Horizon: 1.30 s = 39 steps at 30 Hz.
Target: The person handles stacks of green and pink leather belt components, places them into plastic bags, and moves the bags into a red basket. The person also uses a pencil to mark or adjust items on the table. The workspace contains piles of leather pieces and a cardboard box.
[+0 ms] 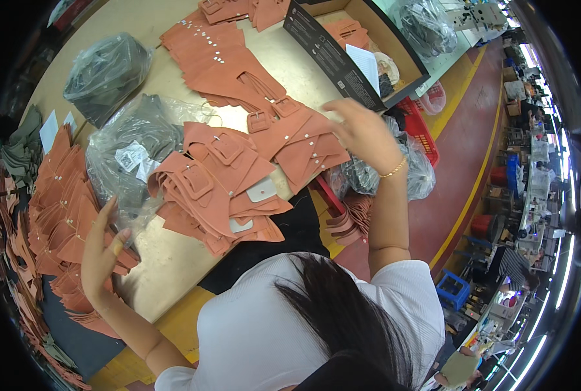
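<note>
My left hand (103,251) is raised at the table's left side, fingers apart and holding nothing. It is nearest to a clear plastic bag of dark grey pieces (122,171) and a heap of terracotta fabric pieces (59,215). My right hand (363,135) stretches over the right edge of the table, fingers extended beside a fanned group of terracotta pieces with buckles (297,133); whether its fingertips touch them I cannot tell. In front of me lies a stack of terracotta fabric pieces with covered buckles (202,189), some bearing white tags.
Overlapping terracotta pieces with small white stickers (215,58) run across the table (157,287). Another plastic bag (108,75) sits far left. An open dark box (333,55) stands far right, above a red basket (423,130). Workbenches with people line the right side.
</note>
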Tool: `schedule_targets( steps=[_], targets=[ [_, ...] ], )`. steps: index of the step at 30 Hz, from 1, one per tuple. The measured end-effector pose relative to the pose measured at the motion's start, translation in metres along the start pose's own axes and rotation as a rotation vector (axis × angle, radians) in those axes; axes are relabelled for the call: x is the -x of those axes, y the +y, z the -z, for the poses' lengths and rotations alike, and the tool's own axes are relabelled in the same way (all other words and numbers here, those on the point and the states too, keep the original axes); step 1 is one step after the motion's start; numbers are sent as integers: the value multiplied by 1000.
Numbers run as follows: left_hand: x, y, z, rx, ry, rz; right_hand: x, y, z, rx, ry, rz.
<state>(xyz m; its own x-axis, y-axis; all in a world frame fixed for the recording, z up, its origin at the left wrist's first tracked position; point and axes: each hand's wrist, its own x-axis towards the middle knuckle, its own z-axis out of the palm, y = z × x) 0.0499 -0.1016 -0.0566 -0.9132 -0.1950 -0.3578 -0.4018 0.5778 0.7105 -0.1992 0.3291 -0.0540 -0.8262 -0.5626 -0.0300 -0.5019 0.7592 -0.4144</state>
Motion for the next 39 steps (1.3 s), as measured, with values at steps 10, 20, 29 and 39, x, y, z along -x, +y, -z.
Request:
schedule_targets(
  steps=[10,20,29,39],
  targets=[
    [55,-2,-55,62,195,95,-4,-37,-16,-368,-87,219],
    [198,-84,-137,418,105,517,-16,-145,-99,-429,206,820],
    [239,-278,-322,300,-50,907,-27,-138,-124,-311,-373,590],
    [135,-362,-400,453,304,916,-30,-140,-131,-514,-295,321]
  ],
)
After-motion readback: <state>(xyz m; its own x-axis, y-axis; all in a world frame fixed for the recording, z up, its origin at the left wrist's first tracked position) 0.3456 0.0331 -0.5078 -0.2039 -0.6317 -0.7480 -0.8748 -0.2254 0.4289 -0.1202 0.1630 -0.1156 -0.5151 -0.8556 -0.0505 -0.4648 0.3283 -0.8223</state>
